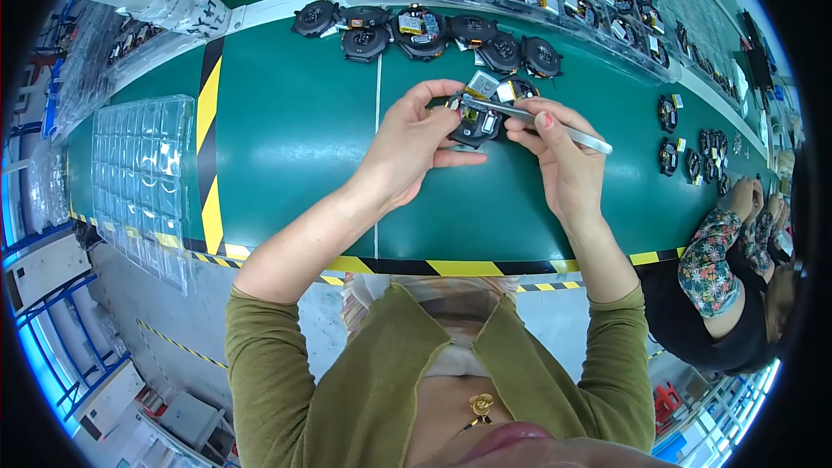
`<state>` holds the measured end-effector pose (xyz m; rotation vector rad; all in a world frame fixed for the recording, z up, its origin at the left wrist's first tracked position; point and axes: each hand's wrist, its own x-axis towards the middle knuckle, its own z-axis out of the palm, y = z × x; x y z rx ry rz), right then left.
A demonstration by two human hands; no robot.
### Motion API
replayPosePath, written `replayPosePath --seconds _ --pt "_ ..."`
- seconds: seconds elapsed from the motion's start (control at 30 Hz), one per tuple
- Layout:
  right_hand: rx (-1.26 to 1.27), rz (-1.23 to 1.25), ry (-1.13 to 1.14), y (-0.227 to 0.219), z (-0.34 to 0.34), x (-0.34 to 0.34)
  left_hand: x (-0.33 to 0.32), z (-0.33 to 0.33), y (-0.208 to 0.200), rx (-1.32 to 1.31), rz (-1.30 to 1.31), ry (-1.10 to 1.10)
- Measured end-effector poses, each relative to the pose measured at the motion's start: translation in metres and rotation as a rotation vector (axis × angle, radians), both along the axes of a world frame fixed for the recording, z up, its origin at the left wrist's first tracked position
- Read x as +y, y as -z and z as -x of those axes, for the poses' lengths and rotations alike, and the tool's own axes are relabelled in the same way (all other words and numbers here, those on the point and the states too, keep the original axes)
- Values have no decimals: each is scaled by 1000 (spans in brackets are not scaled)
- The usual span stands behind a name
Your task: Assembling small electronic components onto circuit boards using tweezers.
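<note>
Between the thumb and fingers of my left hand [414,140] is a round black smartwatch case [476,127], its inside facing up with small parts showing. A silver battery [482,85] stands out from its far edge. My right hand [563,143] grips a pair of metal tweezers [555,124] like a pen, the tips reaching into the case. Whether the tips pinch anything is too small to tell. Just behind, partly covered by my fingers, lies another open watch case [518,89] with a battery.
Several black watch cases [420,32] lie in a row at the far side of the green table [295,139]. Behind stands a clear tray [520,9] of filled compartments. A clear tray [143,156] lies at left. At right, a co-worker's sleeve [712,251] is near more cases [667,156].
</note>
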<state>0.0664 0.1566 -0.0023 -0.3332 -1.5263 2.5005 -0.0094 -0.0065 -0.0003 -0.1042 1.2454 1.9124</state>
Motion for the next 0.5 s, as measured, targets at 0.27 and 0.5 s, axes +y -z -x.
replayPosePath --seconds 0.27,0.5 --pt "55 -108 28 6 -1 -7 4 -3 1 146 -30 32" --pt "35 -3 196 6 -1 -1 3 -1 2 45 -56 13"
